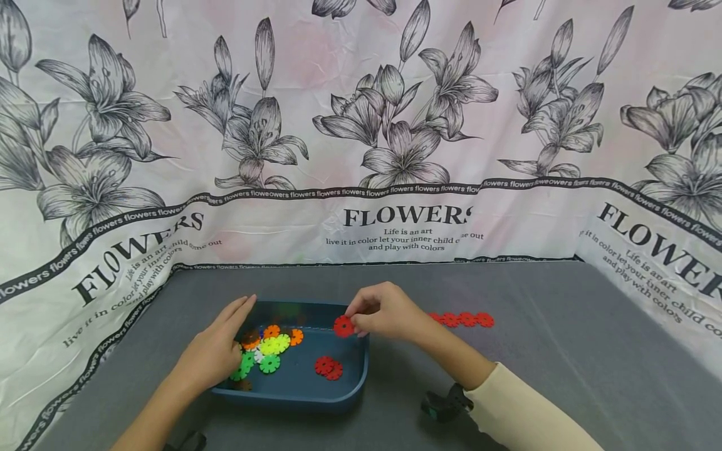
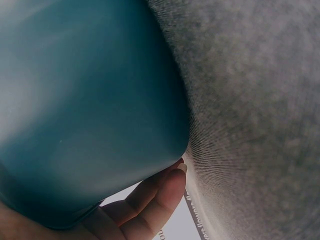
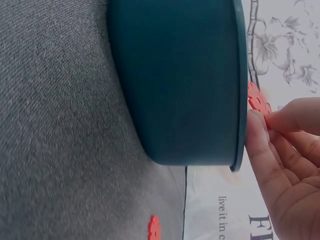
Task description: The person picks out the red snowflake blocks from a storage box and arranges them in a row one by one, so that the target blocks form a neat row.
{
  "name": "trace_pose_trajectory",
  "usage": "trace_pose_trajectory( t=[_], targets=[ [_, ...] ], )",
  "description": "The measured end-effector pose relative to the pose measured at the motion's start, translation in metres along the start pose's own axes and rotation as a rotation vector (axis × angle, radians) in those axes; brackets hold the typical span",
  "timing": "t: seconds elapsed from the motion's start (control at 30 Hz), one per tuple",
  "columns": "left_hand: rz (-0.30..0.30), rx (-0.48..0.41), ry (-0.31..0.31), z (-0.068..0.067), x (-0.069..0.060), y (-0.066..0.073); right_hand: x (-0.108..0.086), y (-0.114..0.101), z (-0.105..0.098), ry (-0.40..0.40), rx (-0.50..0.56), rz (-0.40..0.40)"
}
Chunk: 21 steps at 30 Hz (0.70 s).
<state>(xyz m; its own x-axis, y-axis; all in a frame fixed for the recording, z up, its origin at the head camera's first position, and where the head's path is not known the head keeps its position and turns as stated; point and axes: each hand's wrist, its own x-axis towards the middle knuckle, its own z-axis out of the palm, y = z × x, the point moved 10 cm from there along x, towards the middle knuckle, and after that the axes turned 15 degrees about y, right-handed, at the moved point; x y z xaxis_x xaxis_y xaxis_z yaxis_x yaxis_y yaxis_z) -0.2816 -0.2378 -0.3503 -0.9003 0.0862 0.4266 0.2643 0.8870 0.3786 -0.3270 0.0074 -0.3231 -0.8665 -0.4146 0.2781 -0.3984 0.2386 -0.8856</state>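
Observation:
My right hand (image 1: 389,311) pinches a red snowflake-shaped plastic disc (image 1: 343,326) between thumb and fingers, over the right rim of a dark blue tub (image 1: 304,394). In the right wrist view, the red disc (image 3: 258,98) shows just past the tub's rim (image 3: 241,90). At the tub's left side, my left hand (image 1: 211,351) holds the wall, with its fingers along the outside (image 2: 155,205). Inside the tub lie a few red discs (image 1: 329,368) at the right. Green discs (image 1: 269,363), yellow discs (image 1: 274,344) and orange discs (image 1: 296,337) are heaped at the left, beside a white one.
A row of red discs (image 1: 467,319) lies on the grey tabletop (image 1: 541,351) beyond my right forearm, which partly hides it. Behind the table hangs a white cloth (image 1: 406,232) printed with flowers and lettering. A dark wrist device (image 1: 445,404) sits near the right sleeve.

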Motion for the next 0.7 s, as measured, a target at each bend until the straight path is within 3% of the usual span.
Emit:
trace_pose_trajectory(
  t=[0.3, 0.7],
  targets=[
    [0.003, -0.008, -0.003, -0.001, 0.001, 0.0, -0.006, 0.006, -0.022, 0.035, 0.028, 0.038],
    [0.011, -0.021, -0.002, -0.001, 0.001, 0.001, -0.028, 0.031, -0.062, 0.096, -0.098, 0.072]
  ],
)
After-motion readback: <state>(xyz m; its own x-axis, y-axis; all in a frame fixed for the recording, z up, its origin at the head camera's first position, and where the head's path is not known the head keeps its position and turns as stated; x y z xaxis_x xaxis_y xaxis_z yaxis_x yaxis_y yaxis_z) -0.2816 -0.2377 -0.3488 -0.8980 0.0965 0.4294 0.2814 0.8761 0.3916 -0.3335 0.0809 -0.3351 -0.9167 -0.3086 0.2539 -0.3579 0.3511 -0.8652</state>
